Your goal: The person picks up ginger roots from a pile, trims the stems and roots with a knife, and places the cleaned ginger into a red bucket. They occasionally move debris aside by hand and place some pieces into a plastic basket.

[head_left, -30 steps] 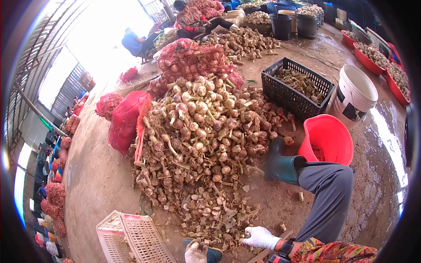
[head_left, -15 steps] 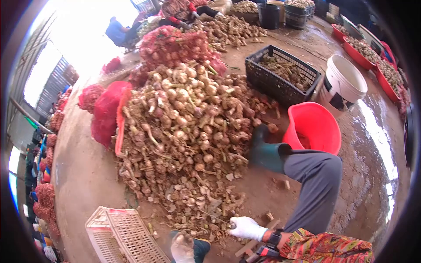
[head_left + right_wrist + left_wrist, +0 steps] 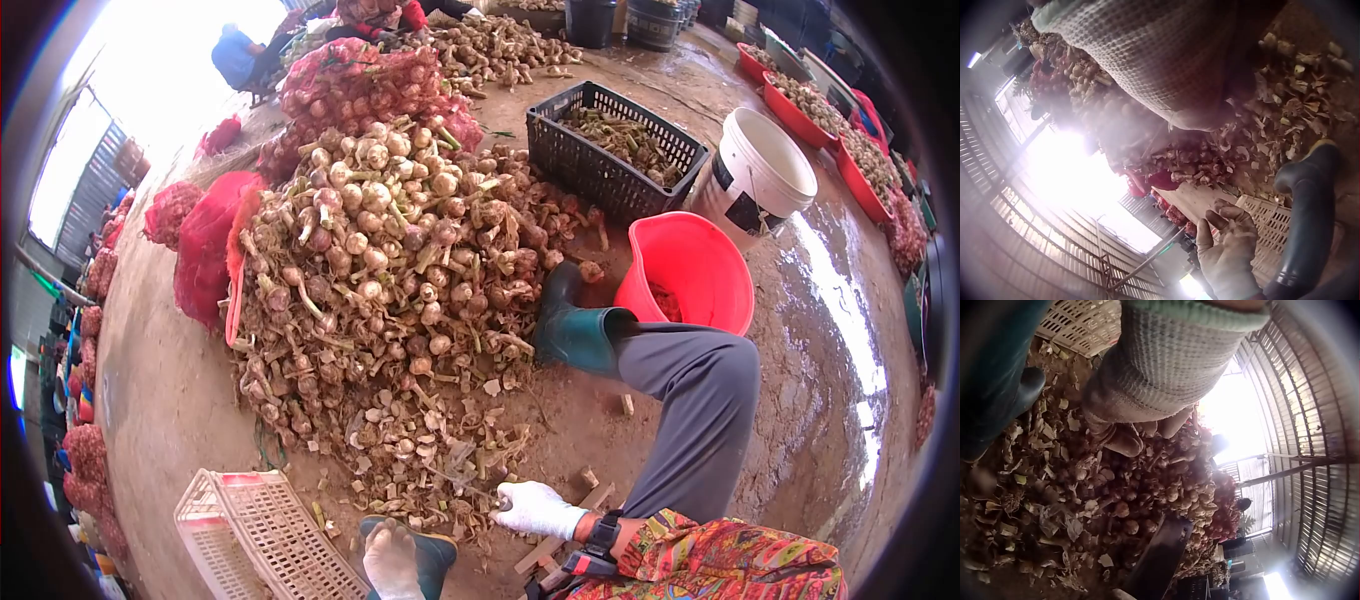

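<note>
My left hand [image 3: 392,562], in a dirty white glove, is low in the head view beside a green rubber boot [image 3: 436,560]. In the right wrist view its fingers are loosely bent, with nothing in them. My gloved right hand [image 3: 538,508] grips a knife. Its broad dark blade [image 3: 1159,556] shows in the left wrist view, while the handle is mostly hidden. Both hands are at the near edge of a large heap of garlic [image 3: 370,260], where cut stems and dry peelings [image 3: 420,440] litter the ground.
A pale plastic crate [image 3: 270,530] lies at the lower left. Beyond my bent leg [image 3: 690,400] stand a red bucket [image 3: 700,270], a white bucket [image 3: 755,180] and a black crate of stems [image 3: 620,150]. Filled net bags [image 3: 360,90] lie behind the heap.
The head view has shifted, so the heap and buckets sit farther left and higher. My left hand has moved a little left relative to the right, which keeps its grip on the knife.
</note>
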Available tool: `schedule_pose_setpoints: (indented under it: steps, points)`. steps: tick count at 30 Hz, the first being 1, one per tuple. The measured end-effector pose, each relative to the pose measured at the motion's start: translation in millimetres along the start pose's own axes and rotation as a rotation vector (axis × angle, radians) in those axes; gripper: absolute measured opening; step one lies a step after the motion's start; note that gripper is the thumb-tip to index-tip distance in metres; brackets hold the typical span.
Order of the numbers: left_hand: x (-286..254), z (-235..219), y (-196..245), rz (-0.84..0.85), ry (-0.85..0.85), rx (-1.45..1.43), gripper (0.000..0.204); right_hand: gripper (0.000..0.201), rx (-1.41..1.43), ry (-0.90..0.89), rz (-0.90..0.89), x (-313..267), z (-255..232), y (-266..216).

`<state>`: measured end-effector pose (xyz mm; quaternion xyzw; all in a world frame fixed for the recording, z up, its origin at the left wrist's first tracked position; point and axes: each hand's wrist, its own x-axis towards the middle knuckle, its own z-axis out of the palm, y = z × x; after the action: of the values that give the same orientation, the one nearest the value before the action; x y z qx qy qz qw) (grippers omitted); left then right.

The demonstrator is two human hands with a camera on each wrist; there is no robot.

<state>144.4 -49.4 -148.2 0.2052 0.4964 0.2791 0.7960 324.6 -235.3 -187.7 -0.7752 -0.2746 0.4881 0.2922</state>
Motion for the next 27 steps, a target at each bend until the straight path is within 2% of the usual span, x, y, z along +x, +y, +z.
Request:
schedule_pose_setpoints:
  steps: [4,6,10,13,15,17,18,20,21,24,25,27]
  points:
    - [15,-22,-4,0.065,0.035,0.105,0.015,0.036,-0.001,0.003,-0.001,1,2,1]
    - [13,-16,-3,0.062,-0.030,0.113,0.015,0.036,0.002,-0.005,0.001,1,1,0]
    - [3,0,-1,0.008,0.012,0.032,0.012,0.036,-0.005,0.016,-0.016,1,2,2]
    - [8,-11,0,-0.025,-0.032,0.006,0.014,0.036,-0.003,0.031,-0.037,4,6,7]
    - [10,-10,-2,0.021,-0.068,0.110,0.014,0.036,0.025,0.047,-0.044,2,6,6]
    - [13,-11,3,-0.027,-0.106,0.088,0.015,0.037,0.048,0.062,-0.049,2,3,4]
    - [0,13,7,-0.044,-0.028,0.079,0.018,0.038,0.116,0.048,-0.019,0,0,0]
    - [-19,60,22,-0.012,-0.218,0.185,0.025,0.044,0.298,0.033,0.055,-3,-10,-6]
    - [-36,95,27,0.082,-0.228,0.305,0.026,0.044,0.308,0.040,0.078,-4,-11,-7]
    - [-24,159,44,0.365,-0.422,0.634,0.033,0.053,0.807,0.162,0.080,-1,-25,-11]
    - [-14,182,45,0.441,-0.465,0.712,0.031,0.053,0.818,0.170,0.087,4,-25,-9]
    - [30,211,40,0.470,-0.520,0.827,0.029,0.033,1.152,0.345,0.029,18,-29,-2]
